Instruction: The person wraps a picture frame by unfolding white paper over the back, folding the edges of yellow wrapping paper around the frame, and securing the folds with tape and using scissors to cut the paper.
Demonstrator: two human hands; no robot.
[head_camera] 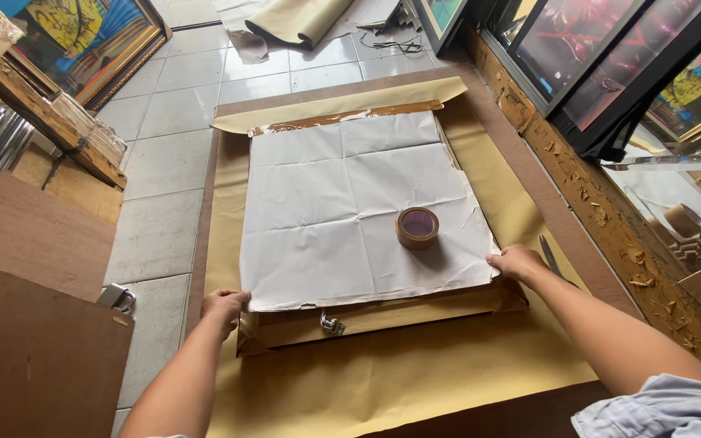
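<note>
The left hand (pixel 225 307) grips the near left corner of the white paper sheet (pixel 359 207). Its fingers are curled shut on the edge. The right hand (pixel 517 262) presses the near right corner, fingers bent down on the paper.

The sheet lies on a flat framed board (pixel 383 315), which rests on yellow wrapping paper (pixel 399 373) on the tabletop (pixel 521 122). It helps to pull both corners evenly so the sheet stays smooth and square.

A roll of brown tape (pixel 417 227) sits on the sheet, near the right hand. Scissors (pixel 551 258) lie just beside that hand.
</note>
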